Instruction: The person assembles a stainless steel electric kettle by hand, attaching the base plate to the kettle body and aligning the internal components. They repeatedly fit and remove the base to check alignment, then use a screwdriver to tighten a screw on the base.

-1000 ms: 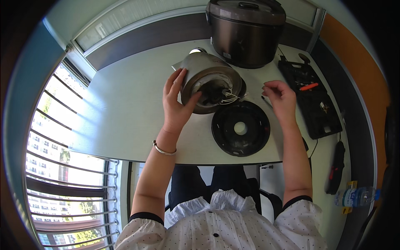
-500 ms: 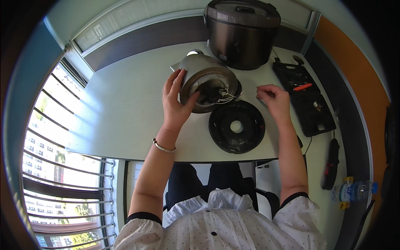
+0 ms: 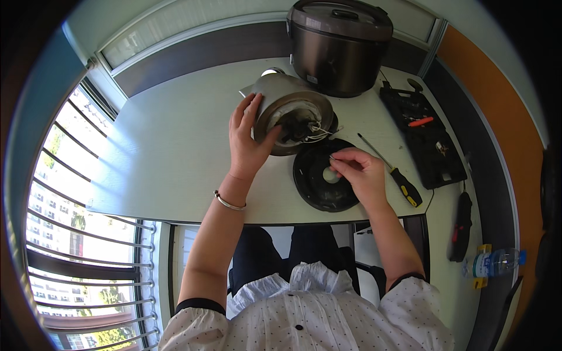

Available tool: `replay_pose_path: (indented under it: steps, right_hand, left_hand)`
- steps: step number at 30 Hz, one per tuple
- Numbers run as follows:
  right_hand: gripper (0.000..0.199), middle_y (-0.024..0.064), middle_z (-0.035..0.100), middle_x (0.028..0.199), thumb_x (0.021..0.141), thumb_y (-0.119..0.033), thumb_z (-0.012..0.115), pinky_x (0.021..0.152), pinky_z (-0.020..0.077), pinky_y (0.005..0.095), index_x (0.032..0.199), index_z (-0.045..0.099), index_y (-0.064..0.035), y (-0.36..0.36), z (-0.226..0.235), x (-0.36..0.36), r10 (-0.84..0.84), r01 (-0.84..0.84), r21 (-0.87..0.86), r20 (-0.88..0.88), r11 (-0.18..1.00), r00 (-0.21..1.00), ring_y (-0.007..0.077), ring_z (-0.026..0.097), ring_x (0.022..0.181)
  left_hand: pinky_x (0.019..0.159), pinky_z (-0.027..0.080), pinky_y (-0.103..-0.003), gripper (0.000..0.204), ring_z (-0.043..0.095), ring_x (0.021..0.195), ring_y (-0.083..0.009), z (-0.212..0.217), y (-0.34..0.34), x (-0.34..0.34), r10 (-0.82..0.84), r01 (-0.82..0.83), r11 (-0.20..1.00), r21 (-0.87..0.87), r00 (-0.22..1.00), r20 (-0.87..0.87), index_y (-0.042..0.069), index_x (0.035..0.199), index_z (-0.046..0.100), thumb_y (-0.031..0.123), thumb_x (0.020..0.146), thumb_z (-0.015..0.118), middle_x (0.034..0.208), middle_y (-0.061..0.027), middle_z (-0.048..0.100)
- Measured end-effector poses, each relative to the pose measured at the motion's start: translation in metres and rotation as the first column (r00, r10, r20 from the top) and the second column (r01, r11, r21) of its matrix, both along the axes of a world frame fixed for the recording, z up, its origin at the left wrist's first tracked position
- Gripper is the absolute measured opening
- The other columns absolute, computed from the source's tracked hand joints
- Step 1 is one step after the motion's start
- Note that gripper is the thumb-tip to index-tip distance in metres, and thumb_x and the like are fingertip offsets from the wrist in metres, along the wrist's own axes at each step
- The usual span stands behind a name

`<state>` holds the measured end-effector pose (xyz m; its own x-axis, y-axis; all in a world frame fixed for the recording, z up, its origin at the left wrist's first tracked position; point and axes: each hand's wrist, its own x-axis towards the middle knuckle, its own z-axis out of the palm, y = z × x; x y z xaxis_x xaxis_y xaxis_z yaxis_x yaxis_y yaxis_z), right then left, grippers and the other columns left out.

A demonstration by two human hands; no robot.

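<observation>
Home repair spot: white table [image 3: 175, 146] by barred window [image 3: 70, 193], tool case [image 3: 427, 140], screwdriver [image 3: 392, 172].

On the white counter [image 3: 164, 146] an electric kettle [image 3: 287, 111] lies on its side, its open underside with loose wires facing the person. The left hand [image 3: 247, 143] rests against the kettle's rim, fingers [image 3: 243, 114] spread over its side. The right hand [image 3: 360, 172] hovers over a round black base plate [image 3: 313, 184] lying flat just below the kettle, fingertips pinched near the plate's centre; whether they hold anything is too small to tell. A yellow-and-black screwdriver [image 3: 395, 175] lies just right of that hand. A dark rice cooker [image 3: 339, 47] stands behind the kettle, and a black tool case [image 3: 427, 140] lies open at the right.
</observation>
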<state>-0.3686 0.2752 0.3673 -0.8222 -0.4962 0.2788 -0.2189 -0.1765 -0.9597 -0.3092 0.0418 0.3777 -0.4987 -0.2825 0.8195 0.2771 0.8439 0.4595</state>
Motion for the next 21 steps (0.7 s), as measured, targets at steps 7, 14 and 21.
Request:
replay_pose_path:
  steps: [7, 14, 21]
  right_hand:
    - [0.010, 0.0063, 0.067, 0.076, 0.079, 0.001, 0.069, 0.060, 0.0491, 0.0212, 0.089, 0.069, 0.0021, -0.023, 0.013, -0.005, -0.012, 0.024, 0.160, -0.073, 0.987, 0.997, 0.0108, 0.064, 0.067]
    - [0.011, 0.0078, 0.068, 0.075, 0.077, 0.003, 0.069, 0.060, 0.0500, 0.0231, 0.088, 0.068, 0.0023, -0.027, 0.011, -0.024, 0.035, -0.002, 0.251, -0.130, 0.968, 0.991, 0.0123, 0.064, 0.064]
    - [0.010, 0.0062, 0.067, 0.079, 0.079, 0.004, 0.068, 0.064, 0.0504, 0.0229, 0.089, 0.068, 0.0021, -0.023, 0.009, -0.030, 0.081, -0.046, 0.241, -0.136, 0.969, 0.987, 0.0119, 0.064, 0.068]
  left_hand:
    - [0.098, 0.042, -0.038, 0.065, 0.050, 0.117, -0.0301, -0.001, -0.002, 0.001, 0.018, -0.018, 1.000, -0.023, 1.000, 0.004, 0.007, 0.132, 0.051, 0.007, 0.071, 0.073, 0.130, -0.0142, 0.050]
    - [0.098, 0.040, -0.042, 0.068, 0.047, 0.116, -0.0340, -0.002, -0.001, -0.002, 0.018, -0.019, 0.999, -0.047, 1.000, -0.015, 0.008, 0.133, 0.048, 0.009, 0.069, 0.073, 0.132, -0.0136, 0.047]
    - [0.098, 0.040, -0.042, 0.068, 0.046, 0.118, -0.0337, -0.002, 0.002, 0.000, 0.035, -0.034, 0.999, -0.024, 0.999, 0.021, 0.008, 0.133, 0.048, 0.009, 0.070, 0.073, 0.134, -0.0137, 0.046]
